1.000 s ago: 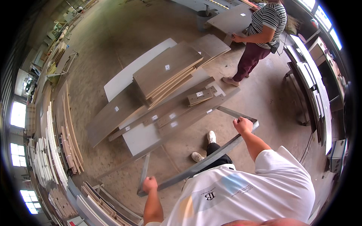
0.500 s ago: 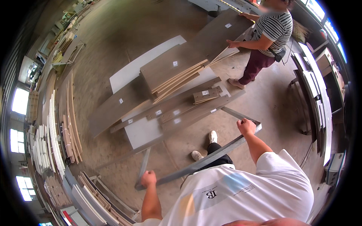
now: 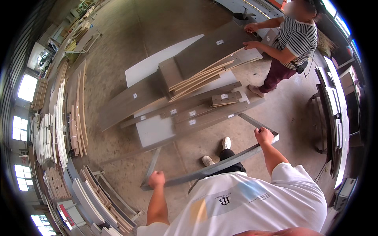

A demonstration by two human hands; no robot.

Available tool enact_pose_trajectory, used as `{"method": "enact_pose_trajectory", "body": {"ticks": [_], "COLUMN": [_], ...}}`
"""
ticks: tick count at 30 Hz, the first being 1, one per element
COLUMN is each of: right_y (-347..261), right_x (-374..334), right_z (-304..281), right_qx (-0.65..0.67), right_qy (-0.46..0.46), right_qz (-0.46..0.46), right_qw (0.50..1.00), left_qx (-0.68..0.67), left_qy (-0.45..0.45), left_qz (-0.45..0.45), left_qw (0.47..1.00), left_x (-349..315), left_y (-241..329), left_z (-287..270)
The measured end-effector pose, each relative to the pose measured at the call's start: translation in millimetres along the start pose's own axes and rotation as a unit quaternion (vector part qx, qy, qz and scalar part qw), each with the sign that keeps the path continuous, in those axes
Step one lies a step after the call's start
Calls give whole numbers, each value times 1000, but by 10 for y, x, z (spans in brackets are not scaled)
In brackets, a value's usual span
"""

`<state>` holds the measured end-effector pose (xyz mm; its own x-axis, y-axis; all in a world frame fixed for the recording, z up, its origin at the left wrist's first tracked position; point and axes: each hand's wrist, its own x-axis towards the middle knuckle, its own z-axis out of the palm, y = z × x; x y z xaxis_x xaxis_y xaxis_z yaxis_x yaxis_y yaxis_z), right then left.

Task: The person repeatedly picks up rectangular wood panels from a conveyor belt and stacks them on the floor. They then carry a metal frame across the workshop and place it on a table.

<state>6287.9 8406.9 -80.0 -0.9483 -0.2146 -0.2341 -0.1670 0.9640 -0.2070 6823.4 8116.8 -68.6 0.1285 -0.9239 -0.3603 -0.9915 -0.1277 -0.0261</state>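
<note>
A grey metal frame (image 3: pixel 212 168) crosses in front of my body, its side bars running forward to the stacked boards. My left hand (image 3: pixel 156 179) is closed over its left corner. At the right corner, my right hand (image 3: pixel 264 135) is closed on the same frame. Beyond the bar lie long grey-brown boards (image 3: pixel 189 125) with small white labels, and a short board pile (image 3: pixel 224 98) rests on them. Farther off, a co-worker in a striped shirt (image 3: pixel 298 39) has both hands at the end of a wide dark panel (image 3: pixel 212 47) on top of a stack.
White panels (image 3: pixel 155 133) show under and behind the boards. Long strips and boards (image 3: pixel 59 122) line the left side. Panels lie on a rack (image 3: pixel 332 118) at the right. My shoes (image 3: pixel 226 143) stand on the concrete floor between frame and boards.
The co-worker's wide panel has slid left and nearer, over the stack, covering a label on the board below. My hands keep their hold on the frame. The view has shifted slightly.
</note>
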Motion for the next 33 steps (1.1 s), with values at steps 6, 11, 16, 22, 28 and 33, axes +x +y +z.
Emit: {"method": "enact_pose_trajectory", "body": {"ticks": [6,11,16,22,28,33], "right_y": [-26,-36,-49,-57,-72,-28], "right_x": [-23,-23,-28,-26,-27,-14], "right_z": [-28,-28,-56,-68,-92,-45], "right_qx": [1,-5,-7,-10,-16,-4], "right_qy": [5,-1,-7,-17,-23,-15], "right_qz": [-7,0,3,11,14,14], "right_qw": [1000,1000,1000,1000,1000,1000], "left_qx": [0,14,19,29,11,12], "left_qy": [-7,-1,10,10,5,-10], "left_qz": [-8,6,18,15,6,-3], "left_qw": [1000,1000,1000,999,1000,1000], "left_x": [21,97,147,120,100,79], "left_y": [3,-78,-127,-81,-81,-24], "left_z": [3,127,185,142,133,71]}}
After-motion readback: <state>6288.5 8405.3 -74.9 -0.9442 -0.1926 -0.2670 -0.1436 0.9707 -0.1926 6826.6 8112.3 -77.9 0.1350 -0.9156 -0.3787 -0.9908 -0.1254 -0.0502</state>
